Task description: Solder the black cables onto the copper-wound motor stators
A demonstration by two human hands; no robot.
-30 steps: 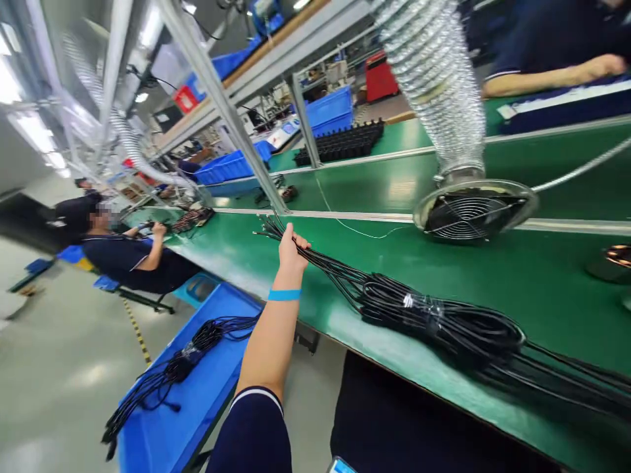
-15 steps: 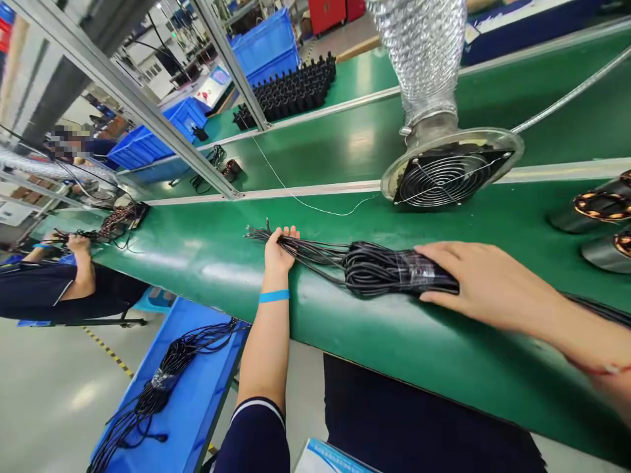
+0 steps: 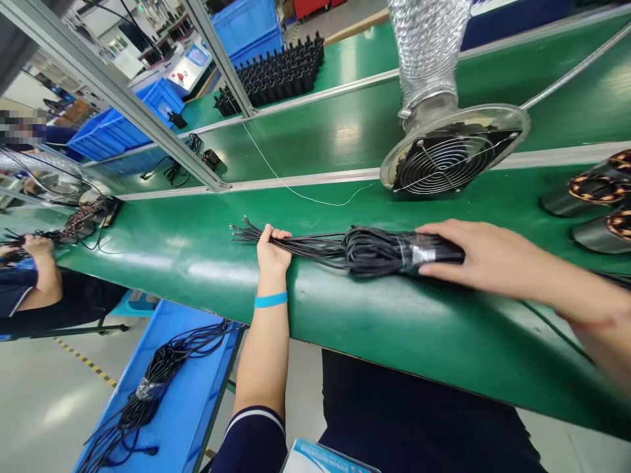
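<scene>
A bundle of black cables (image 3: pixel 379 249) lies on the green belt (image 3: pixel 197 256), its coiled part wrapped in clear film. My left hand (image 3: pixel 273 251) is closed round the loose cable ends at the bundle's left. My right hand (image 3: pixel 468 256) lies on the coiled, wrapped end, fingers curled over it and pressing it onto the belt.
A metal fan duct (image 3: pixel 453 148) hangs just behind the bundle. Wound copper stators (image 3: pixel 596 190) stand at the right. A blue tray (image 3: pixel 187 387) with another cable bundle (image 3: pixel 148 394) sits below left. A seated co-worker (image 3: pixel 34 276) is at far left. A black parts tray (image 3: pixel 276 75) lies on the far side.
My right hand came in and settled on the coiled end of the bundle. My left hand keeps its grip on the cable ends. The view has tilted downward.
</scene>
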